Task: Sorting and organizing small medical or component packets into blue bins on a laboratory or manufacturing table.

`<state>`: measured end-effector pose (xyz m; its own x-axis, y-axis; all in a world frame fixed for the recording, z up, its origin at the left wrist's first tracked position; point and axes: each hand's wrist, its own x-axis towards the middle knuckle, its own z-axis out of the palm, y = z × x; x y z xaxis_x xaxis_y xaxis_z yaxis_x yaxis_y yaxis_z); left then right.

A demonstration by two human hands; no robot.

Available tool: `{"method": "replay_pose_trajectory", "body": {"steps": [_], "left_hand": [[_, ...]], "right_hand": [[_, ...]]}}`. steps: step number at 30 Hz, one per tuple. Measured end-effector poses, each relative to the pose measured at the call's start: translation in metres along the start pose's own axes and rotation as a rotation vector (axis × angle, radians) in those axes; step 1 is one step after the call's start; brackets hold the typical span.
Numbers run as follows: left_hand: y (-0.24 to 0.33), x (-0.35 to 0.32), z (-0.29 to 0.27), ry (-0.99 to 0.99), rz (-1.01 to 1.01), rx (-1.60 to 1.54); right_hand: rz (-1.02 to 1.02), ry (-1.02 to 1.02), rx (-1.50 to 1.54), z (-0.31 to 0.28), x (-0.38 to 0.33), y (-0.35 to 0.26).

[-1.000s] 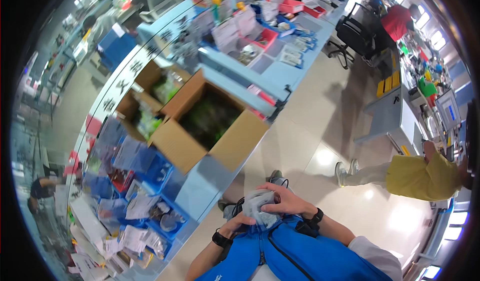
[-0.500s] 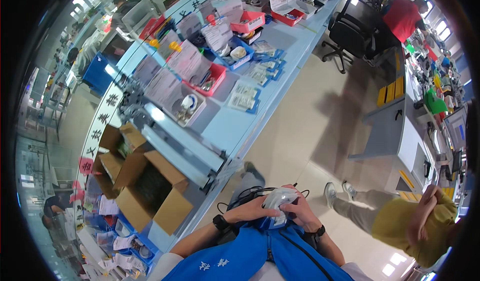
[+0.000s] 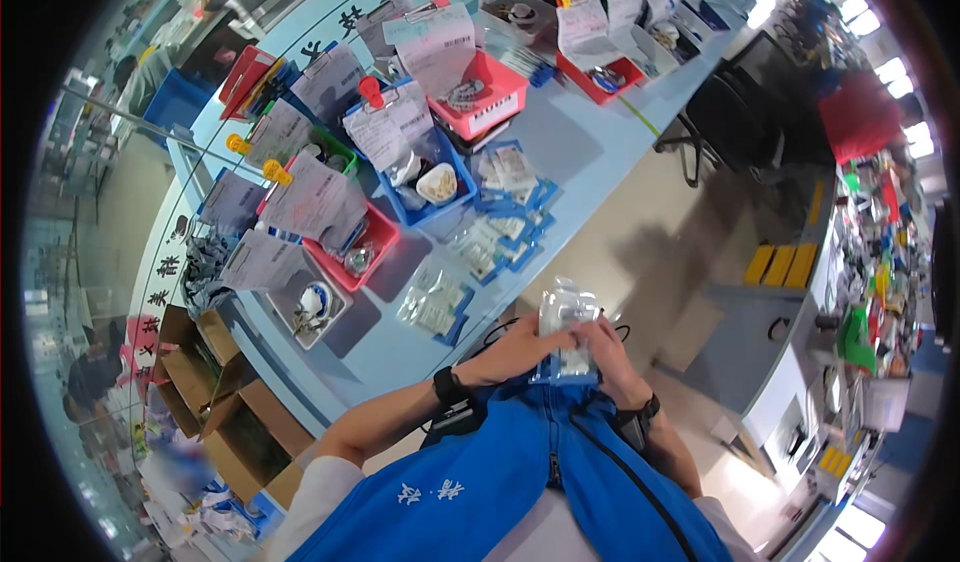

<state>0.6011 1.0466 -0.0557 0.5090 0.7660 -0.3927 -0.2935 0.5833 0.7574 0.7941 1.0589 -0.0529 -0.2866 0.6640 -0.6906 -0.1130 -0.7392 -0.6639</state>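
Note:
In front of my chest I hold a clear plastic packet with a blue edge (image 3: 568,314). My left hand (image 3: 512,352) is closed on its left side, and my right hand (image 3: 612,360) grips the right side with bent fingers. What lies inside the packet is too small to make out. On the light-blue table beyond my left hand are similar packets: one pair (image 3: 436,300), a middle pile (image 3: 492,242) and a farther pile (image 3: 512,174). A white tray (image 3: 338,324) with small parts stands left of them.
A pink tray (image 3: 385,247), a blue tray (image 3: 465,190) and red trays (image 3: 505,87) hold small parts and clipped paper sheets. Opened cardboard boxes (image 3: 285,417) sit at lower left. At right stand a black chair (image 3: 735,122) and a grey desk (image 3: 725,347).
My view has shifted along the table, bringing the trays closer. The packet is now higher and more upright in both hands. The person in yellow at lower right has gone from view.

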Motion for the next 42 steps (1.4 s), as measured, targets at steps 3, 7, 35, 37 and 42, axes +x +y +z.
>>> {"method": "replay_pose_trajectory", "body": {"steps": [3, 7, 35, 37, 42], "left_hand": [[0.039, 0.079, -0.019, 0.246, 0.003, -0.046], [0.056, 0.225, -0.08, 0.557, 0.26, 0.041], [-0.005, 0.148, -0.072, 1.687, 0.127, 0.086], [-0.026, 0.119, -0.079, 1.681, 0.128, 0.027], [-0.025, 0.135, -0.109, 1.733, 0.142, 0.272]], "right_hand": [[0.011, -0.086, 0.053, -0.016, 0.078, -0.081], [-0.172, -0.003, -0.16, -0.081, 0.192, -0.165], [0.168, -0.696, -0.912, -0.065, 0.309, -0.308], [0.15, -0.615, -1.073, -0.017, 0.321, -0.259], [-0.085, -0.552, -0.836, 0.045, 0.376, -0.161]]}}
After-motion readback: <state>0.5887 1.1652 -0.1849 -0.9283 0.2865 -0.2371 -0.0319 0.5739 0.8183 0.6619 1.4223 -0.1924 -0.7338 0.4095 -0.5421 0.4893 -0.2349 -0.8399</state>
